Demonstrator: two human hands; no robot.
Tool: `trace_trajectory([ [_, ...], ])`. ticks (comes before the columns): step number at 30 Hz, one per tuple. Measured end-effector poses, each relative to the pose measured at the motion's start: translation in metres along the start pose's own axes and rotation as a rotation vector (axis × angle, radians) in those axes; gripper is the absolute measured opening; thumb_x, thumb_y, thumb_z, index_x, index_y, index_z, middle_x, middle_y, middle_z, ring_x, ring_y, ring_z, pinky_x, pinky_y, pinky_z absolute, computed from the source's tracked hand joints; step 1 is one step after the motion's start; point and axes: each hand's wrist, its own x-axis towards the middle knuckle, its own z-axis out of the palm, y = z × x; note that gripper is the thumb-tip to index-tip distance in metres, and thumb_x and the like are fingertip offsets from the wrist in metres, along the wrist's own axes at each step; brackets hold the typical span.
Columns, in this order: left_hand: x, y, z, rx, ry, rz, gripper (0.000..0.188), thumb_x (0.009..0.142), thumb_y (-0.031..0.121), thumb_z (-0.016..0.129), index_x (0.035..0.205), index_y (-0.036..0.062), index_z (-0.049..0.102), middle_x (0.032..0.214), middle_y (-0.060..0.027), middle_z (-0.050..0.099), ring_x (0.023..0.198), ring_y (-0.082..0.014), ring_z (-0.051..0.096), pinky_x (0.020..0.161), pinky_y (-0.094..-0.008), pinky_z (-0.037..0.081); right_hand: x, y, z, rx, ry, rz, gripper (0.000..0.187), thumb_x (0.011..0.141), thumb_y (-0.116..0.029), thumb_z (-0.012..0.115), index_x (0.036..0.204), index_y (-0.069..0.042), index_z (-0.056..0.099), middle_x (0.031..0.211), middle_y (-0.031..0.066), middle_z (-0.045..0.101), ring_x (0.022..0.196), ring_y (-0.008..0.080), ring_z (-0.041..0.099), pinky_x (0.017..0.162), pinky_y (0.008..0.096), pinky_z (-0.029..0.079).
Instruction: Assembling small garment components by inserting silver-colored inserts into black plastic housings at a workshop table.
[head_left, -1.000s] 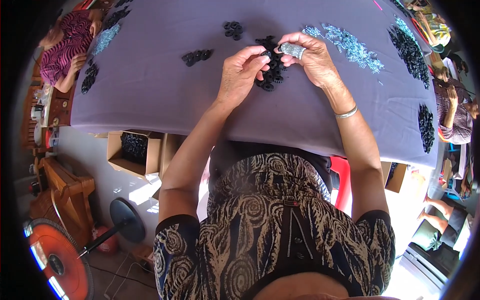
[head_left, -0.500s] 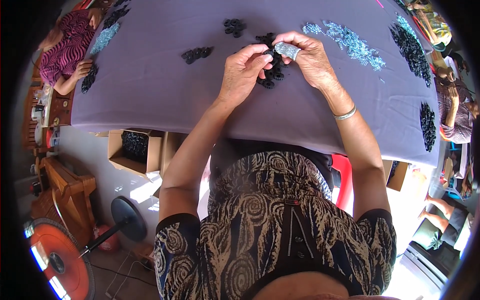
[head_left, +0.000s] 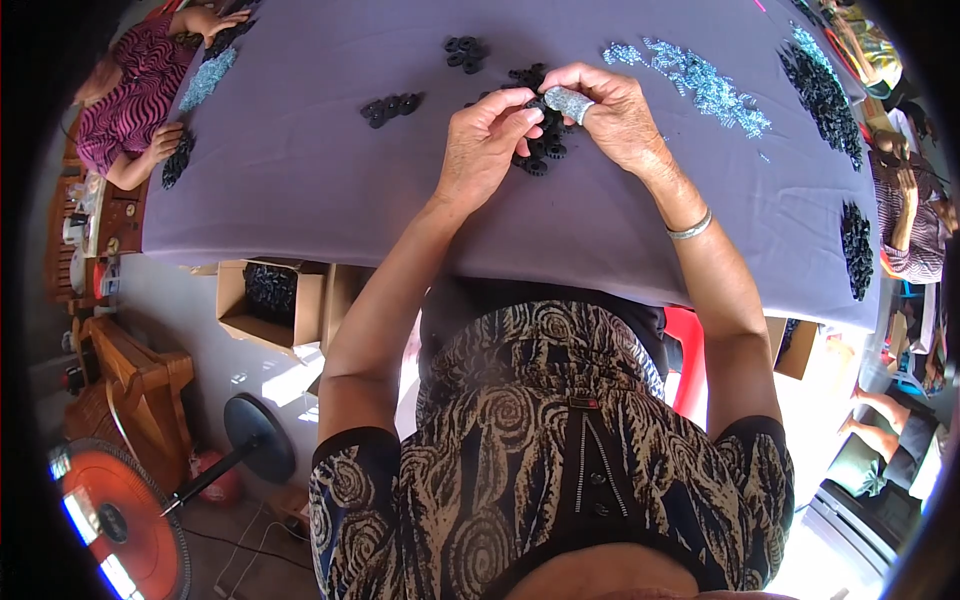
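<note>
Over the table's middle, my left hand [head_left: 487, 145] and my right hand [head_left: 607, 112] meet fingertip to fingertip. Both pinch a small black part [head_left: 537, 103], mostly hidden by the fingers. A silvery-grey wrap [head_left: 570, 103] covers my right thumb. Just under and behind my fingers lies a pile of small black ring-like parts [head_left: 545, 150]. Two smaller clusters of black parts sit off to the left, one nearer [head_left: 392, 108] and one farther [head_left: 465, 54]. Beyond my right hand spreads a heap of small clear bluish pieces [head_left: 712, 88].
A purple-grey cloth [head_left: 330, 190] covers the table. Black piles [head_left: 856, 250] lie along its right edge. At the far left a person [head_left: 135, 100] handles black parts; others sit at the right. Below stand an open cardboard box [head_left: 268, 305] and an orange fan [head_left: 120, 520].
My right hand has shifted very slightly left, its wrapped thumb tilting a little. The person at the left has stretched an arm out to the black pile at the far edge.
</note>
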Motion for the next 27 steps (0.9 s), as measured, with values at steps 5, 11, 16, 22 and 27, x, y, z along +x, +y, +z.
trace_trajectory([
  [5,0.0002,-0.0007,-0.0007,-0.01,-0.01,0.007,0.025,0.089,0.008,0.06,0.112,-0.0021,0.059,0.089,-0.0094,0.065,0.074,-0.0123,0.06,0.06,-0.0244,0.049,-0.0001,0.0031,-0.0005,-0.073,-0.028,0.002,0.013,0.087,-0.002,0.058,0.098,-0.005,0.065,0.086,-0.0033,0.062,0.073,0.0047,0.053,0.065,0.0207,0.046],
  [11,0.0,-0.0013,-0.0008,0.025,-0.016,0.016,0.022,0.089,0.007,0.06,0.109,-0.0019,0.061,0.088,-0.008,0.065,0.072,-0.0112,0.059,0.06,-0.0237,0.048,-0.0004,0.0051,-0.0011,-0.133,-0.05,-0.04,0.012,0.087,0.001,0.057,0.096,-0.003,0.063,0.083,-0.0035,0.061,0.072,0.0042,0.052,0.065,0.0207,0.045],
  [16,-0.0002,-0.0019,-0.0009,0.037,-0.024,0.006,0.02,0.089,0.007,0.06,0.108,-0.001,0.062,0.087,-0.0058,0.064,0.071,-0.0105,0.058,0.061,-0.023,0.047,-0.001,0.001,-0.0019,-0.219,-0.076,-0.02,0.009,0.087,0.0,0.057,0.094,-0.003,0.062,0.079,-0.0034,0.06,0.07,0.0033,0.051,0.063,0.0205,0.045],
  [22,-0.0011,-0.0023,0.0007,0.06,-0.023,0.03,0.02,0.089,0.006,0.06,0.107,-0.0014,0.062,0.088,-0.005,0.063,0.07,-0.0104,0.057,0.061,-0.0228,0.047,-0.0015,0.0007,-0.002,-0.277,-0.087,-0.059,0.006,0.088,-0.003,0.059,0.094,-0.004,0.061,0.076,-0.0043,0.059,0.067,0.0029,0.051,0.06,0.02,0.045],
  [27,-0.0027,-0.0019,0.0019,0.077,0.005,0.133,0.018,0.087,0.002,0.06,0.105,-0.0019,0.062,0.084,-0.0043,0.059,0.067,-0.0098,0.058,0.058,-0.0223,0.048,-0.0032,0.0025,0.0049,-0.311,-0.019,-0.132,0.01,0.083,-0.003,0.062,0.092,-0.007,0.059,0.068,0.0027,0.06,0.063,0.0087,0.054,0.057,0.0252,0.045],
])
